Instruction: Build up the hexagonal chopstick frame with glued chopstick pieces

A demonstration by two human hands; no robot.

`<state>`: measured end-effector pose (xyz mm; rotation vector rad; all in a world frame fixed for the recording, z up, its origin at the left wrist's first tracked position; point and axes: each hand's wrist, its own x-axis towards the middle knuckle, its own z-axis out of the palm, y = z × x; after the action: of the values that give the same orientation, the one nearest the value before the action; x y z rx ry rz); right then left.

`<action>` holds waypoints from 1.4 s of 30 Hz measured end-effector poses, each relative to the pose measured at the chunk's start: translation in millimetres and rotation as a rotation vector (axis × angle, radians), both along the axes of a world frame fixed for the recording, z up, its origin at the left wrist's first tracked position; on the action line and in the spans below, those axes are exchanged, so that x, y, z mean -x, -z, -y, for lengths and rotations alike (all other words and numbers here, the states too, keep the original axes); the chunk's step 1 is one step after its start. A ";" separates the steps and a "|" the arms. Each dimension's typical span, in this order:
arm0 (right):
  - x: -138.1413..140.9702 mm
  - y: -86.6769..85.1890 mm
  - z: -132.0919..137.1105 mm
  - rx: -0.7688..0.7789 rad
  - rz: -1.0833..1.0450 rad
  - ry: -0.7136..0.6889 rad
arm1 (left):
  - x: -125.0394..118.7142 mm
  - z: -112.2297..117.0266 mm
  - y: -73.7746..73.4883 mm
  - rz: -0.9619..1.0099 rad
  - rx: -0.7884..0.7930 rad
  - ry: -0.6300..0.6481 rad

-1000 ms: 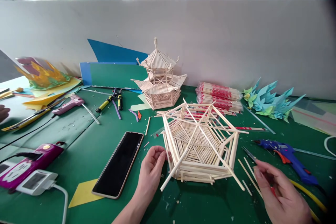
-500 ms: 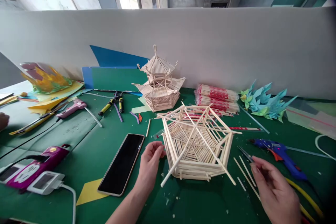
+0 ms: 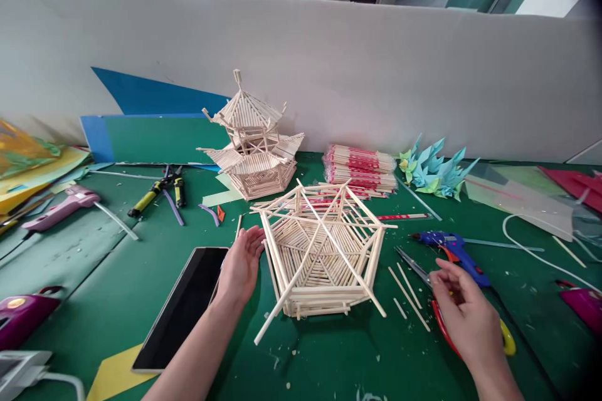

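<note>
A hexagonal frame of wooden sticks (image 3: pixel 324 257) stands in front of me, two long sticks crossing over its open top. My left hand (image 3: pixel 241 266) is at its left side, fingers stretched out and nearly flat, the tips at the frame's edge; whether they touch it I cannot tell. On the right, my right hand (image 3: pixel 465 313) is over a pair of scissors (image 3: pixel 416 268) with red and yellow handles, its fingers loosely bent and apart. The hand covers part of the handles. Several cut sticks (image 3: pixel 409 297) lie between the scissors and the frame.
Behind the frame stands a stick pagoda (image 3: pixel 256 144), beside bundled sticks (image 3: pixel 360 169) and blue paper leaves (image 3: pixel 437 172). A blue glue gun (image 3: pixel 454 254) lies right, a phone (image 3: pixel 185 307) left. Farther left are pliers (image 3: pixel 160 191) and a pink glue gun (image 3: pixel 66 207).
The view has swung right. My left hand has gone from curled fingers to straightened ones beside the frame. My right hand has loosened from the scissors, whose blades and handles now show more.
</note>
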<state>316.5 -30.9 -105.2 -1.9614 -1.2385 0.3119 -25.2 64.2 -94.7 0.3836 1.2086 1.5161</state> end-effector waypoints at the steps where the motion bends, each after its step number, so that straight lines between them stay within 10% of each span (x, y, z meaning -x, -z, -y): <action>1: -2.0 -0.3 0.8 0.020 0.015 -0.002 | -0.2 -2.6 -0.3 0.013 -0.002 0.013; 21: 14.0 -2.0 -19.6 0.478 0.437 -0.523 | 0.4 8.0 4.8 -0.130 -0.054 0.078; 29: 15.7 -11.1 -33.1 0.489 0.404 -0.552 | 8.9 69.7 -32.2 -0.599 -0.230 -0.080; 35: -5.8 -35.6 -23.0 0.205 -0.038 -0.352 | 0.3 116.8 -51.3 -1.227 -0.673 0.188; 39: 13.5 -63.0 -17.8 -0.298 -0.683 -0.210 | -14.8 117.5 -47.8 -1.510 -0.741 0.125; 42: 42.7 -80.1 -20.7 -0.363 -0.874 -0.324 | -24.4 112.0 -46.9 -1.591 -0.712 0.048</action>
<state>273.8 -10.1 -25.2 -1.0902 -0.9174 0.9195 -0.8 -47.8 -47.8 2.3680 1.6418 1.4405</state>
